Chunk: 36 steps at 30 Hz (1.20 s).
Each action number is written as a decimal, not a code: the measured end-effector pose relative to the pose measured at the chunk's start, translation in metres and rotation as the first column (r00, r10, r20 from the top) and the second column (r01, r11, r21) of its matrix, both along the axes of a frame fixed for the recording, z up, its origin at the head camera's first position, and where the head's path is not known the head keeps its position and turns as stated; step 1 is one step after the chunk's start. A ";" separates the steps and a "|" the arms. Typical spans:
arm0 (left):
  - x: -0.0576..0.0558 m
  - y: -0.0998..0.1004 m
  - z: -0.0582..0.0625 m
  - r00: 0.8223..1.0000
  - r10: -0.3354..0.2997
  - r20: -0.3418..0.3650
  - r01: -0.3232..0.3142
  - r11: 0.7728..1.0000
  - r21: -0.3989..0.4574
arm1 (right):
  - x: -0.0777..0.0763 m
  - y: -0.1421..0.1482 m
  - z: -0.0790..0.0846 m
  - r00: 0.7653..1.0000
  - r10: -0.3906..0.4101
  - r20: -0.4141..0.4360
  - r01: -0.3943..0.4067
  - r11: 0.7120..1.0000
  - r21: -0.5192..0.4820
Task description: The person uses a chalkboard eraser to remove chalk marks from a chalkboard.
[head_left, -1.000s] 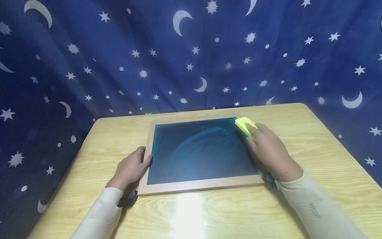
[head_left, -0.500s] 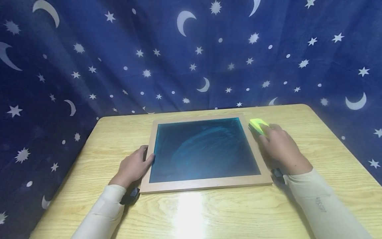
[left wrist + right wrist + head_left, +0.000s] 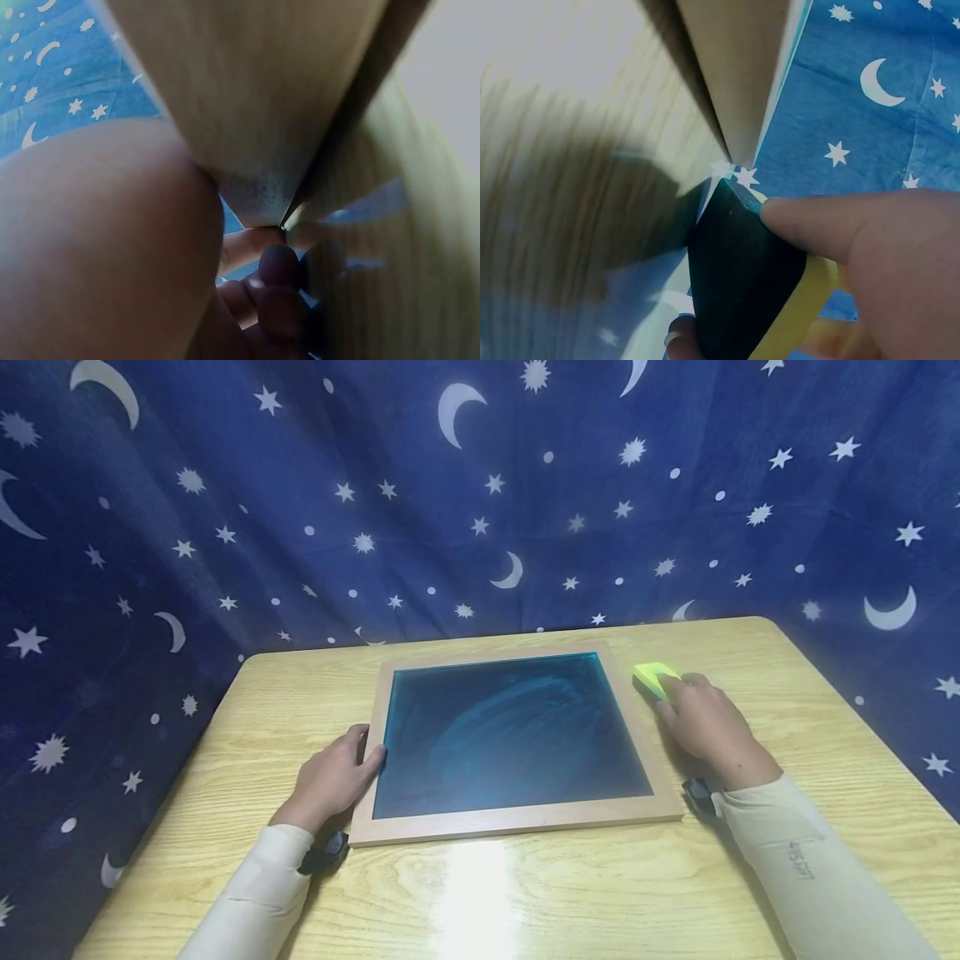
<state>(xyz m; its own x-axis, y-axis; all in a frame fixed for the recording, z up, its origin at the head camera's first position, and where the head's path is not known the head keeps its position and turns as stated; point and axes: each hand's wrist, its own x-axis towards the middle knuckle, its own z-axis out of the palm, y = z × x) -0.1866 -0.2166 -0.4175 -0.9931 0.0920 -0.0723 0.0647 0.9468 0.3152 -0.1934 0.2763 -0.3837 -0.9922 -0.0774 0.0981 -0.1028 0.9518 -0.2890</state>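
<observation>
A wood-framed chalkboard (image 3: 525, 735) lies flat on the table, its dark surface marked with faint curved bluish smears. My left hand (image 3: 327, 783) holds its left edge, the thumb over the frame; curled fingers show by the frame's side (image 3: 240, 90) in the left wrist view. Right of the board, my right hand (image 3: 705, 724) grips a yellow chalkboard eraser (image 3: 654, 677) between thumb and fingers. The right wrist view shows the dark felt of the eraser (image 3: 739, 270) close to the tabletop; whether it touches the table I cannot tell.
The light wooden table (image 3: 585, 893) has a bright glare in front of the board. Behind and to the left hangs a blue curtain (image 3: 405, 460) with white moons and stars. Dark wrist cameras (image 3: 326, 853) sit under both wrists.
My right hand has carried the eraser from the board's upper right corner to the right, off the frame and over the table. The left hand has stayed on the board's left edge.
</observation>
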 end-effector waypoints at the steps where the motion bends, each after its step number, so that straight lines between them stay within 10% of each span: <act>1: 0.000 0.000 0.000 1.000 0.000 -0.002 0.000 1.000 0.002 | 0.000 0.000 -0.001 1.000 0.000 -0.001 0.000 1.000 0.000; 28: -0.001 0.000 0.001 1.000 -0.009 0.000 0.009 1.000 0.002 | 0.003 0.001 -0.002 0.998 -0.026 0.056 0.023 0.998 0.053; 36: -0.001 0.000 0.000 1.000 -0.007 0.007 0.007 1.000 0.000 | 0.007 -0.008 0.001 0.996 -0.037 -0.082 0.040 0.998 0.038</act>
